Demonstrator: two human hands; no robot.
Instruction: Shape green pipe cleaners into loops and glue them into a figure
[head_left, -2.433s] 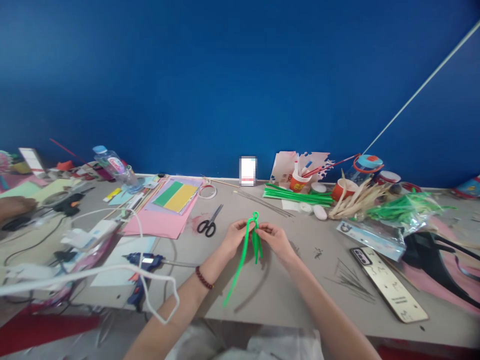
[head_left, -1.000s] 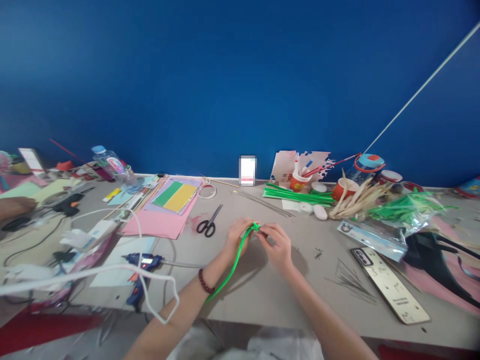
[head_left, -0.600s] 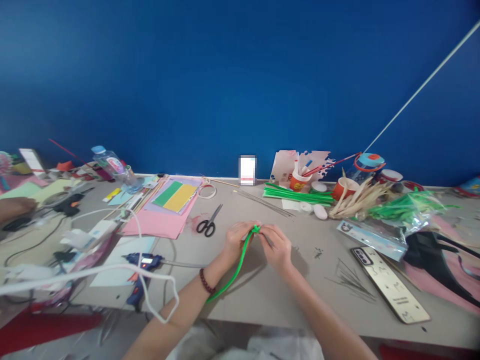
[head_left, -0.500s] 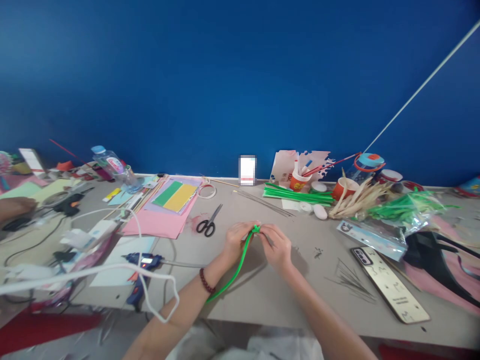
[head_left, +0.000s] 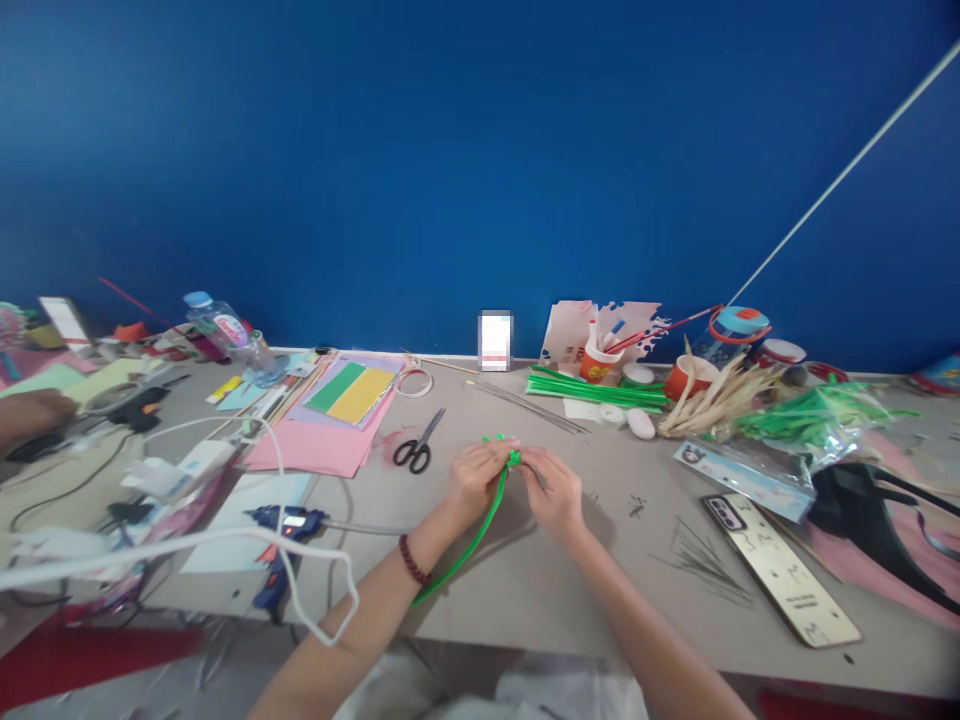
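"Starting closest in, what can't you make out?"

"The free end of the green fuzzy stem (head_left: 486,526). It runs behind the wrist at the beaded bracelet (head_left: 412,564), nearer me than the scissors (head_left: 415,455). Whatever sits inside the curl of the left hand (head_left: 475,482) is hidden too."

"And the grip?"

"Both hands are just right of the scissors. The left is wrapped around the stem; the right hand (head_left: 555,490) is pinched narrow at the knot (head_left: 514,459), which sits between the two hands. How tightly, I can't tell."

"Anything different from before?"

"Yes. A couple of seconds ago a loop stood up top and several strands dangled between the hands, right of the scissors. Now one long tail shows there, and two green bits (head_left: 500,437) peek out beyond the left hand; half a second ago I couldn't see those."

"How does the stem look?"

"Bright green and fuzzy, with that small lumpy knot at the top and the tail bowing in one smooth curve toward the bracelet."

"Farther off?"

"Beyond the scissors and to their right, a bundle of green stems (head_left: 598,391) lies flat, with a red and white cup (head_left: 598,368) just behind it. A blue wall (head_left: 480,180) rises well beyond the scissors."
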